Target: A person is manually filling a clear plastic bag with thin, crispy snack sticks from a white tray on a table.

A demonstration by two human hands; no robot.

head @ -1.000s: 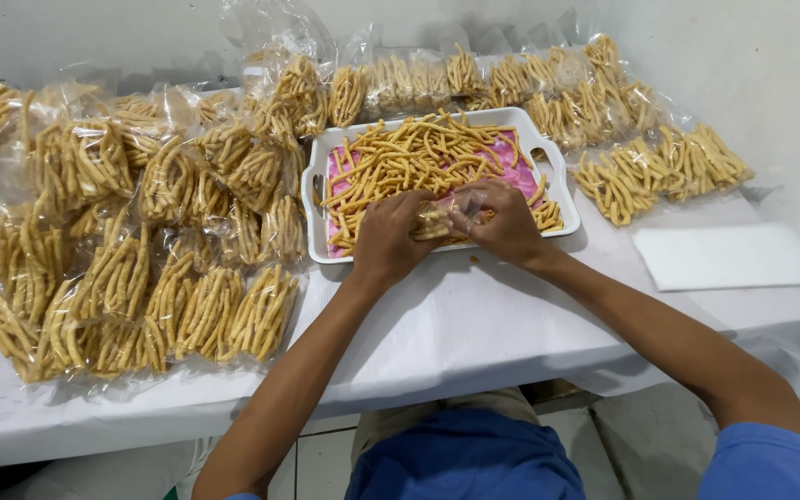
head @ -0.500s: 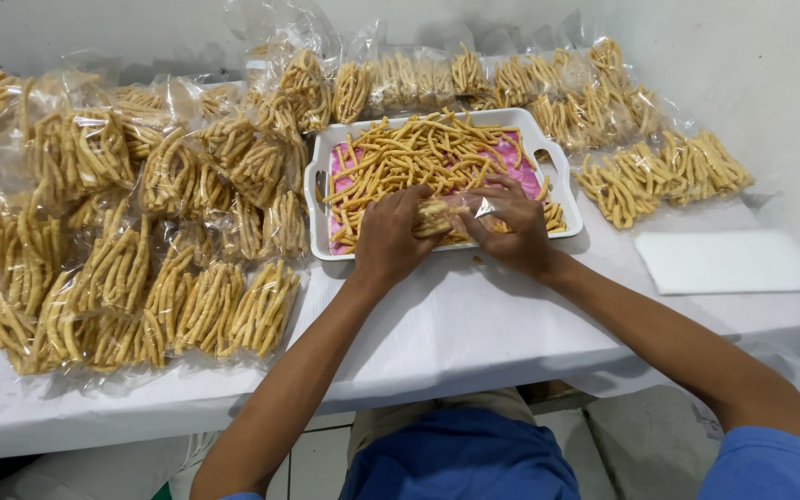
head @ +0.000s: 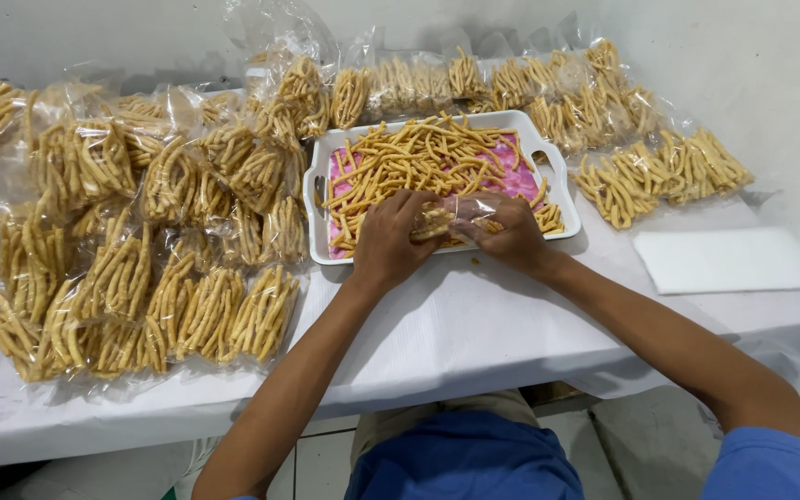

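The clear bag point(head: 460, 215) sits between your two hands, right over the near edge of the tray point(head: 548, 157), and it's already partly stuffed with sticks point(head: 432, 222). Your left hand point(head: 391, 243) is curled around the bag's left end, fingers point(head: 411, 206) closed on the filled part. Your right hand point(head: 509, 231) has the other end, fingers pinched on the loose plastic, so both hands are holding the same bag and neither is free.

The tray is white with handles and a pink liner point(head: 511, 176) showing through a loose heap of the same yellow sticks point(head: 418, 157). It sits toward the back middle of the tabletop point(head: 474, 324), which is covered in white.

To your left there's a big pile of filled bags point(head: 131, 241), overlapping each other, running from the tray out to the far left edge. More filled bags point(head: 474, 83) line up along the wall behind the tray, and another bunch point(head: 659, 171) lies just right of it. Near your right forearm there's a flat white sheet point(head: 729, 259) on the cloth, well apart from the tray. A couple of crumbs lie just in front of the tray.
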